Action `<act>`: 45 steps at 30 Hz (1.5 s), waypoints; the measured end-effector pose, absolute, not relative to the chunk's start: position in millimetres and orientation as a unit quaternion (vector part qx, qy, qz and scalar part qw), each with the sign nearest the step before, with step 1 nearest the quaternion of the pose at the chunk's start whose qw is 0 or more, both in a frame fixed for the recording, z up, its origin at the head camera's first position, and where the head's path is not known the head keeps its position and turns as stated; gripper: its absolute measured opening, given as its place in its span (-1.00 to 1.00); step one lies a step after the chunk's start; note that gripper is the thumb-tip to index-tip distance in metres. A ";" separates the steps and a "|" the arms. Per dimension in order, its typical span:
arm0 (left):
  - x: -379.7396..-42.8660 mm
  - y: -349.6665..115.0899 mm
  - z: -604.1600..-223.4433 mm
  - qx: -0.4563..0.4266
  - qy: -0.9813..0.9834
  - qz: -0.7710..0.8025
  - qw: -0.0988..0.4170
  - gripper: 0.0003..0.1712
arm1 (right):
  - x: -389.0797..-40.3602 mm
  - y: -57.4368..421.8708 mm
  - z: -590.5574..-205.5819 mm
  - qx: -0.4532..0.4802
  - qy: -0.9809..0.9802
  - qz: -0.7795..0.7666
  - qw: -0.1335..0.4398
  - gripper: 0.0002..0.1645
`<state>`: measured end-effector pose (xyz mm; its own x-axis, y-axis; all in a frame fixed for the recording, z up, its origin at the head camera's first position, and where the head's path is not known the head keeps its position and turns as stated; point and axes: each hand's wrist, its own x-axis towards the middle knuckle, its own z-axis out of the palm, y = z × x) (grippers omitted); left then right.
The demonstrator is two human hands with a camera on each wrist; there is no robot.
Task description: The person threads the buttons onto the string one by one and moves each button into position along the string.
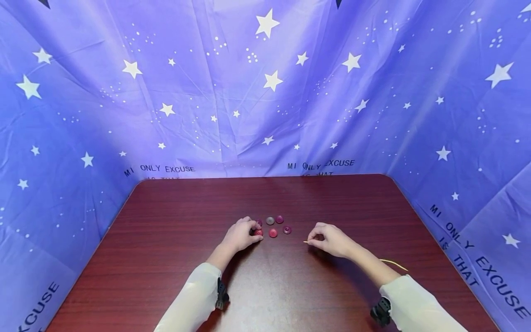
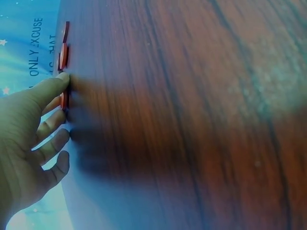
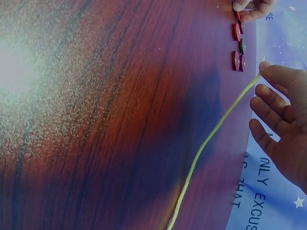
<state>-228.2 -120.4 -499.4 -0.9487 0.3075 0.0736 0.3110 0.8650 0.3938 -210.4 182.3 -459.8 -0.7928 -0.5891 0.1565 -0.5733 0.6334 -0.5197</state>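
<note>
On the table, my left hand (image 1: 240,235) has its thumb and index finger at the edges of a red button (image 1: 258,233), pinching it where it lies. Just behind, a purple button (image 1: 259,222) is partly covered by that hand. My right hand (image 1: 330,240) pinches a yellow string (image 3: 204,143) near one end, between thumb and index finger; a short tip sticks out past them. From there the string trails back under the forearm. Between the hands lie another red button (image 1: 273,233), a grey button (image 1: 270,221) and two more purple buttons, one nearer the right hand (image 1: 287,230).
The dark red wooden table (image 1: 186,203) has rounded far corners. A blue-purple curtain (image 1: 232,83) with white stars and printed words hangs around its back and sides. Each wrist carries a small black camera, as on the left sleeve (image 1: 188,299).
</note>
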 end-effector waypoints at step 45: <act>-209.0 -132.5 -469.5 -0.190 -0.869 -0.454 0.052 -0.67 | -214.5 167.1 -441.7 -0.320 0.889 -0.327 0.005 -0.93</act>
